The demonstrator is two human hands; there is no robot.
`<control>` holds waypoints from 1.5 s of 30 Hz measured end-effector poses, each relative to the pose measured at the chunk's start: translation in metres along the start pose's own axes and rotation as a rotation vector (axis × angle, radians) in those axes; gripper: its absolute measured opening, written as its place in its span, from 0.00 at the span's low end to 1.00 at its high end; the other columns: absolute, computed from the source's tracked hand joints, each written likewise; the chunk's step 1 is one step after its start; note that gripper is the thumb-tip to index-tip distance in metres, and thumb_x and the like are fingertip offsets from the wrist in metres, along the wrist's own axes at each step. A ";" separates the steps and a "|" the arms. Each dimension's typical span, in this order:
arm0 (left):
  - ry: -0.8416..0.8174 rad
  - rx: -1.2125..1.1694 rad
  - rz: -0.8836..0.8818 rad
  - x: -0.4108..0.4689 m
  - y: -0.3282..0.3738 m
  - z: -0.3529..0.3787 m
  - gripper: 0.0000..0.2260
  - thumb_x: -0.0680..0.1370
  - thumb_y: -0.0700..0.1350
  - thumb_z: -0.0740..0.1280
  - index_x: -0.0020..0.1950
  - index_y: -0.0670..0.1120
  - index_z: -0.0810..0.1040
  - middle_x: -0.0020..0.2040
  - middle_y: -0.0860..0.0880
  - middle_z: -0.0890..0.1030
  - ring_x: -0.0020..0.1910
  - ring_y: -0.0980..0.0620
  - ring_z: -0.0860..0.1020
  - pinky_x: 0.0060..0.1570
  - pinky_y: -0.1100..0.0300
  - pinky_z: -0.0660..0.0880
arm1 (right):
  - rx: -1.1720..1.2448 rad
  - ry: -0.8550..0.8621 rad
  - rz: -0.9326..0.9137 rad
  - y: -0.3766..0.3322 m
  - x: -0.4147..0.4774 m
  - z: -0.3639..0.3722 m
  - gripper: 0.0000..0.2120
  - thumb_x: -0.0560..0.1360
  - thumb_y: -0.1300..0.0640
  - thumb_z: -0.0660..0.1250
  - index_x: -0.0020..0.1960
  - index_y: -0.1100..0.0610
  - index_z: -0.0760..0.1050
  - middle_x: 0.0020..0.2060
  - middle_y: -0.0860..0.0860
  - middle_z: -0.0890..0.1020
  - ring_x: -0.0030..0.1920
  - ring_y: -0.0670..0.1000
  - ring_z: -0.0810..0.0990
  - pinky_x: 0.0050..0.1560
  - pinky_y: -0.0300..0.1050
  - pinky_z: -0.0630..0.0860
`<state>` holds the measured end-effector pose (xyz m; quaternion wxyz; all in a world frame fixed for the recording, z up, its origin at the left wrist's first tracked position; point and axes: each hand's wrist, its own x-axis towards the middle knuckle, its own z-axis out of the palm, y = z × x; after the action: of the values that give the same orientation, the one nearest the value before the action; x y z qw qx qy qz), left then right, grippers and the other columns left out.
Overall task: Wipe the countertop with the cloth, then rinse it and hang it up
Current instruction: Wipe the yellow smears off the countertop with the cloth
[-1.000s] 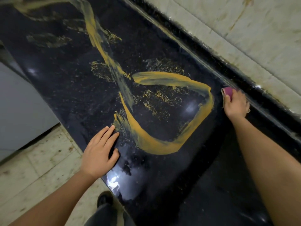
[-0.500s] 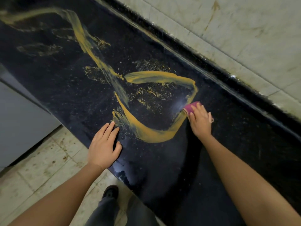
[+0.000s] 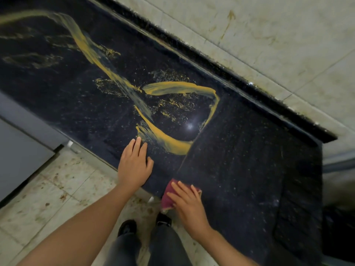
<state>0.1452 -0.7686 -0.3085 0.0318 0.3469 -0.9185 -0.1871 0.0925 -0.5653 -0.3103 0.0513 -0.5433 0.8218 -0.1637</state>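
The dark countertop (image 3: 249,169) fills most of the view, backed by a stained tiled wall (image 3: 269,35). A broad yellow smear (image 3: 172,144) loops over its middle and trails away to the far left, with fine yellow specks scattered inside the loop. Right of the loop the stone looks clean. The left hand (image 3: 134,166) lies flat and open on the near edge, holding nothing, a steadying prop. The right hand (image 3: 186,202) presses the red cloth (image 3: 169,196) flat at the near edge, fingers spread over it; part of the cloth seems to overhang, though blur makes that uncertain. To wipe well, keep the palm pressure even, overlap each pass into the smear, and fold to a fresh face once the cloth loads.
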 end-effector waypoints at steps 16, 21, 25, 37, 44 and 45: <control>0.122 -0.042 -0.039 0.018 -0.050 -0.026 0.20 0.77 0.47 0.58 0.66 0.39 0.71 0.70 0.40 0.68 0.71 0.40 0.62 0.69 0.42 0.54 | 0.625 0.331 0.609 0.046 0.054 -0.069 0.11 0.77 0.53 0.59 0.59 0.44 0.71 0.56 0.52 0.80 0.45 0.40 0.78 0.55 0.42 0.73; 0.128 -0.055 -0.163 0.027 -0.047 -0.019 0.23 0.78 0.53 0.56 0.69 0.41 0.69 0.71 0.42 0.66 0.72 0.43 0.60 0.71 0.46 0.51 | 0.446 0.349 0.728 0.121 0.110 -0.084 0.15 0.79 0.61 0.56 0.64 0.58 0.72 0.60 0.56 0.78 0.59 0.52 0.75 0.60 0.41 0.67; 0.095 0.055 -0.130 0.027 -0.047 -0.013 0.30 0.74 0.58 0.48 0.66 0.40 0.72 0.69 0.41 0.70 0.69 0.41 0.65 0.69 0.43 0.53 | 0.252 0.378 0.821 0.186 0.157 -0.093 0.16 0.80 0.60 0.55 0.65 0.59 0.71 0.62 0.58 0.76 0.62 0.58 0.74 0.63 0.45 0.66; 0.127 0.047 -0.168 0.030 -0.047 -0.015 0.27 0.72 0.56 0.55 0.62 0.41 0.76 0.66 0.42 0.73 0.67 0.48 0.62 0.70 0.59 0.42 | 0.065 0.180 0.619 0.295 0.308 -0.080 0.17 0.80 0.60 0.54 0.66 0.63 0.69 0.63 0.66 0.72 0.63 0.65 0.70 0.63 0.51 0.64; 0.140 0.047 -0.199 0.031 -0.044 -0.014 0.28 0.72 0.57 0.53 0.63 0.41 0.76 0.67 0.43 0.72 0.67 0.43 0.67 0.69 0.52 0.50 | 0.111 0.099 0.431 0.269 0.276 -0.072 0.16 0.79 0.64 0.56 0.65 0.64 0.70 0.65 0.63 0.72 0.69 0.61 0.66 0.70 0.53 0.58; 0.140 0.050 -0.200 0.031 -0.043 -0.014 0.29 0.72 0.57 0.53 0.63 0.41 0.76 0.67 0.42 0.72 0.67 0.43 0.67 0.69 0.52 0.50 | 0.124 0.086 0.423 0.259 0.265 -0.070 0.16 0.79 0.64 0.56 0.65 0.64 0.70 0.66 0.62 0.71 0.70 0.60 0.65 0.70 0.52 0.57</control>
<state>0.1513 -0.8225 -0.3132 0.0683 0.4498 -0.8791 -0.1418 -0.2595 -0.6989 -0.3036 0.0828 -0.3474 0.9072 -0.2223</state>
